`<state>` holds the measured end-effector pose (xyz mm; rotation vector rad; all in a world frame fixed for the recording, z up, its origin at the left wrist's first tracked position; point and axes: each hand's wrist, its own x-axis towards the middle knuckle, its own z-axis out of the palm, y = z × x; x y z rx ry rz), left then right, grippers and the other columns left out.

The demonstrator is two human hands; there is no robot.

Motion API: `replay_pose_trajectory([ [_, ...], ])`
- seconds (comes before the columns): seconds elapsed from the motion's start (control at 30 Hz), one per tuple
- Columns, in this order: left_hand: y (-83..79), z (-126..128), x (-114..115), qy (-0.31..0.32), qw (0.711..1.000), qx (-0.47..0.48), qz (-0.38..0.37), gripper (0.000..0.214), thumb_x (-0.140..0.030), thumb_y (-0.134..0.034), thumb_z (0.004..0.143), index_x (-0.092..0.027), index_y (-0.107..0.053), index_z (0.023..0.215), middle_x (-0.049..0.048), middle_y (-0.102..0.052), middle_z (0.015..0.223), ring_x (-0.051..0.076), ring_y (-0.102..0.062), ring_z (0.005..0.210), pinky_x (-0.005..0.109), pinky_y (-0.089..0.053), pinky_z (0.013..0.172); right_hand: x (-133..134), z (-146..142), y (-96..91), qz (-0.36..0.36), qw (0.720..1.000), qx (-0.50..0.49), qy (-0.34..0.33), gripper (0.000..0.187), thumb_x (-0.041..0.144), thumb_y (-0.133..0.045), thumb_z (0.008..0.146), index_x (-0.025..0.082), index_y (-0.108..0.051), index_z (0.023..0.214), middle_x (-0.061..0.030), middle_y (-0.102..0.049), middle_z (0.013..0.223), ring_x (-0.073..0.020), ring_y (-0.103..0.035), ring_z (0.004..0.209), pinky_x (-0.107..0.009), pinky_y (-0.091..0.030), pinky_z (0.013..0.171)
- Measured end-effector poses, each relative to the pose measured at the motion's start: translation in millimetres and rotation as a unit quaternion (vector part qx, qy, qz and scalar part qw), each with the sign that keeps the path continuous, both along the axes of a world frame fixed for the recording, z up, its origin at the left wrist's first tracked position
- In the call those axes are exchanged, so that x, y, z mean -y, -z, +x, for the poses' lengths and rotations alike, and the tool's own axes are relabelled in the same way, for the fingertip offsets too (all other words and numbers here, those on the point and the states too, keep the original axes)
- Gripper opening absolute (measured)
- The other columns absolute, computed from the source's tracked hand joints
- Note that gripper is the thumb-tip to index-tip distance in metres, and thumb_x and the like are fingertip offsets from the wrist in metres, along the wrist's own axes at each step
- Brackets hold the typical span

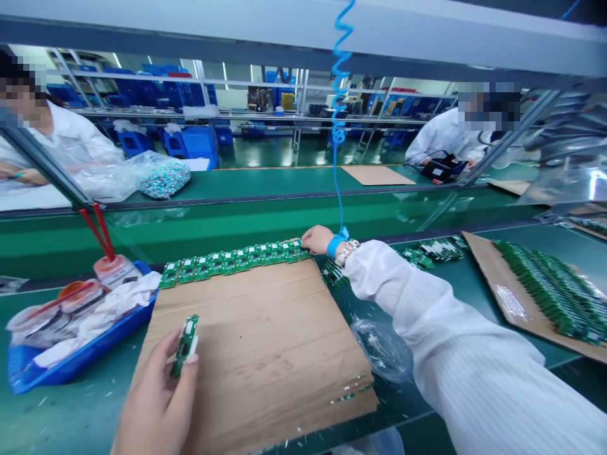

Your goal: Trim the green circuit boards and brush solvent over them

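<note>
My left hand [164, 385] holds a small green circuit board [186, 344] tilted upright between thumb and fingers, above the left part of a brown cardboard sheet [265, 341]. Along the sheet's far edge runs a row of similar green circuit boards [230, 261], set side by side. At the right end of that row, my right hand [318, 240] has its fingers closed on the last board [300, 249]. A blue wrist strap [334, 245] with a coiled blue cord and a metal watch [348, 252] sit on the right wrist.
To the left lies a blue tray [90, 354] with bottles and white cloths. More boards [436, 249] lie loose beyond my right arm, and dense rows of boards [554, 284] cover another cardboard sheet [497, 284]. Clear plastic [384, 347] lies beside the cardboard. Two co-workers sit across the bench.
</note>
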<state>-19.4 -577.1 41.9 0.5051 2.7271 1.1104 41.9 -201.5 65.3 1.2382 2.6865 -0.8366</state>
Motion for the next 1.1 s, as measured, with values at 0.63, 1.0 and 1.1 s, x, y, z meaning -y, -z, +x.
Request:
replay_pose_trajectory([
  [0.63, -25.2, -71, -21, 0.01, 0.925, -0.174, -0.338, 0.038, -0.04, -0.042, 0.083, -0.015, -0.055, 0.108, 0.0154, -0.07, 0.094, 0.034, -0.067, 0.081, 0.035, -0.042, 0.055, 36, 79, -29.5, -0.053, 0.987, -0.005, -0.15, 0.043, 0.049, -0.049, 0.073, 0.015, -0.068, 0.091, -0.0041, -0.063, 0.065, -0.0176, -0.058, 0.061, -0.027, -0.041, 0.056],
  [1.0, -25.8, -74, -20, 0.056, 0.925, -0.184, -0.327, 0.05, -0.058, -0.047, 0.08, -0.015, -0.059, 0.103, 0.0141, -0.068, 0.092, 0.032, -0.065, 0.078, 0.031, -0.036, 0.052, 46, 94, -28.2, -0.065, 0.984, 0.027, -0.161, 0.038, 0.045, -0.049, 0.074, 0.019, -0.067, 0.096, -0.0035, -0.058, 0.064, -0.0178, -0.052, 0.061, -0.029, -0.038, 0.057],
  [1.1, -29.8, -66, -9, 0.049, 0.942, -0.159, -0.292, 0.048, -0.055, -0.049, 0.08, -0.017, -0.059, 0.108, 0.0108, -0.068, 0.095, 0.028, -0.065, 0.081, 0.029, -0.035, 0.053, 61, 83, -43.2, -0.055, 0.982, -0.005, -0.179, 0.033, 0.044, -0.049, 0.075, 0.019, -0.067, 0.089, -0.004, -0.059, 0.067, -0.017, -0.051, 0.063, -0.029, -0.039, 0.06],
])
